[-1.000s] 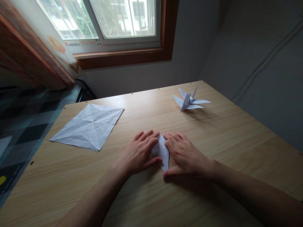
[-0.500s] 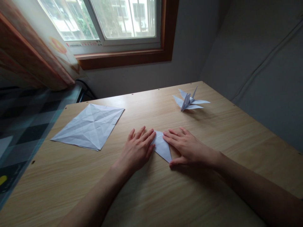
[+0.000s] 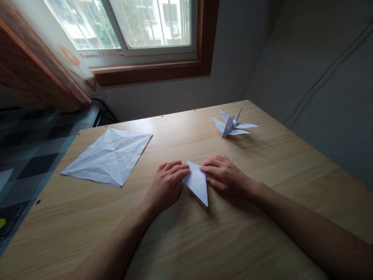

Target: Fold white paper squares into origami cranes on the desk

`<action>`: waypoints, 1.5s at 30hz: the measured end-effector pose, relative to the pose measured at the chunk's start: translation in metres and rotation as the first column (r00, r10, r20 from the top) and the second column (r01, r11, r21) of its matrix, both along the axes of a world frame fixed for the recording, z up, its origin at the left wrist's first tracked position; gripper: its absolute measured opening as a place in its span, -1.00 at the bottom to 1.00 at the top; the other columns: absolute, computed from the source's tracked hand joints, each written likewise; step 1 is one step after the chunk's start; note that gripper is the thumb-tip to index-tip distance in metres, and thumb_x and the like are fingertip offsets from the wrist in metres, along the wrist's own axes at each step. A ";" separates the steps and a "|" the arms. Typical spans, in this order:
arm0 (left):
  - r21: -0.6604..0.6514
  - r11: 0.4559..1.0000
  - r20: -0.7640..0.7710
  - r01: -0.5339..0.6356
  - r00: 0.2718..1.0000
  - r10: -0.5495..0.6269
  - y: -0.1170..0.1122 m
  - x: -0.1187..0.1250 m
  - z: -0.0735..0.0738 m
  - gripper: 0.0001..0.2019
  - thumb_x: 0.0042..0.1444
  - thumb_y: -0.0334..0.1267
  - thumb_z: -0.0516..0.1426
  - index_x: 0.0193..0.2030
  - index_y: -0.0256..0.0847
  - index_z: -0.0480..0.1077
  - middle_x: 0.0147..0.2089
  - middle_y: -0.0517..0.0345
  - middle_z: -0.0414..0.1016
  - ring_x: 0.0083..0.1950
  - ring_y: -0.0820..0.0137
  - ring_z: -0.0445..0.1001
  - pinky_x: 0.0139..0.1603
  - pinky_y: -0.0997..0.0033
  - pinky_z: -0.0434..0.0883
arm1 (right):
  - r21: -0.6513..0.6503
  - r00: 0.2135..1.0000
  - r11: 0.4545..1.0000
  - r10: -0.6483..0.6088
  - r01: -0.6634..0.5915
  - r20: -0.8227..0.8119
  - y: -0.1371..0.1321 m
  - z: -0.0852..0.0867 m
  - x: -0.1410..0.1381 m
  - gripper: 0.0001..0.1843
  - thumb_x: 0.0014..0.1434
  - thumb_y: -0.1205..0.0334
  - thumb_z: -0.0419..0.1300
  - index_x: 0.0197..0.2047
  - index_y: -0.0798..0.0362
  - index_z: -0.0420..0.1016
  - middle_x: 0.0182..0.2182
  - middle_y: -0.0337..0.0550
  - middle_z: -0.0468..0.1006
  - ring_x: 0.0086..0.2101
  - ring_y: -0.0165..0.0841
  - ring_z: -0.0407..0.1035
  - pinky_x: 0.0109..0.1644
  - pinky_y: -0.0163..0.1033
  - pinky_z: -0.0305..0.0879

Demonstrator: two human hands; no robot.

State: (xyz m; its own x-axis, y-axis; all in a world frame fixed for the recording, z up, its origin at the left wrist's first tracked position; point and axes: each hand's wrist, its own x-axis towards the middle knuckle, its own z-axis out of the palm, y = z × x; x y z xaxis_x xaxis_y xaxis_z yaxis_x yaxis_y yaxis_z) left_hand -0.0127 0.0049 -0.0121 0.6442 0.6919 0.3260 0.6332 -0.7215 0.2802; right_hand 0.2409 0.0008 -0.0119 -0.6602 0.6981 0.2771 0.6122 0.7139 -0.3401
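Observation:
A small piece of white folded paper [image 3: 197,182], shaped like a narrow kite, lies between my hands with its long point toward me, its near tip slightly off the table. My left hand [image 3: 168,179] grips its left edge, fingertips on top and the thumb mostly hidden. On the opposite side, my right hand [image 3: 223,173] has curled fingers at the upper right edge, with the thumb tucked beneath the index finger. Beyond them stands a folded paper crane [image 3: 233,126]. To the left, a creased square sheet of paper [image 3: 112,155] lies flat.
The wooden table [image 3: 87,233] reaches back toward a window [image 3: 157,23] and a grey wall. A checked cloth [image 3: 32,155] covers a surface at the left, below a patterned curtain [image 3: 37,58]. A cable [image 3: 323,74] runs along the right wall.
Fingers that lay spread flat on the folded paper have drawn in and curled at its edges. My right thumb has left the near tip, and that tip now shows fully, slightly raised.

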 end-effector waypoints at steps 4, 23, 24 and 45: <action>-0.076 0.997 0.001 0.008 1.000 -0.008 -0.001 0.000 0.005 -0.56 -0.04 -0.45 0.04 -0.01 -0.17 0.47 0.13 0.07 0.52 0.21 0.12 0.37 0.21 -0.04 0.23 | -0.032 1.000 0.999 -0.015 0.014 -0.023 0.001 -0.002 0.001 -0.66 0.24 0.27 0.15 0.08 0.10 0.47 -0.04 0.01 0.51 -0.04 -0.16 0.32 0.15 0.03 0.15; -0.056 0.997 0.107 -0.053 0.993 0.058 0.002 0.003 0.003 -0.84 0.25 -0.28 0.05 -0.26 -0.14 0.46 -0.07 0.11 0.59 0.01 0.26 0.46 0.09 0.12 0.33 | -0.088 0.954 0.960 -0.273 0.264 -0.122 0.004 -0.006 -0.020 -0.91 0.23 0.27 0.17 -0.31 0.07 0.45 -0.26 -0.06 0.53 -0.16 -0.20 0.34 -0.01 -0.06 0.17; -0.060 0.996 0.116 -0.059 0.991 0.066 0.002 0.003 0.003 -0.86 0.25 -0.29 0.06 -0.27 -0.15 0.45 -0.08 0.11 0.58 -0.01 0.27 0.46 0.06 0.13 0.34 | -0.106 0.947 0.955 -0.290 0.277 -0.137 0.004 -0.006 -0.020 -0.95 0.20 0.27 0.20 -0.30 0.06 0.43 -0.26 -0.07 0.53 -0.17 -0.20 0.34 -0.02 -0.07 0.17; -0.617 0.781 0.627 0.102 0.663 0.409 0.000 0.006 0.010 -0.73 0.02 -0.13 0.27 -0.19 -0.25 0.54 -0.40 0.12 0.59 -0.36 0.35 0.54 -0.33 0.41 0.45 | -0.531 0.623 0.845 -0.385 -0.059 -0.681 -0.009 -0.002 -0.028 -0.45 0.14 0.12 0.28 0.17 0.08 0.37 -0.40 -0.20 0.55 -0.43 -0.39 0.38 -0.32 -0.27 0.30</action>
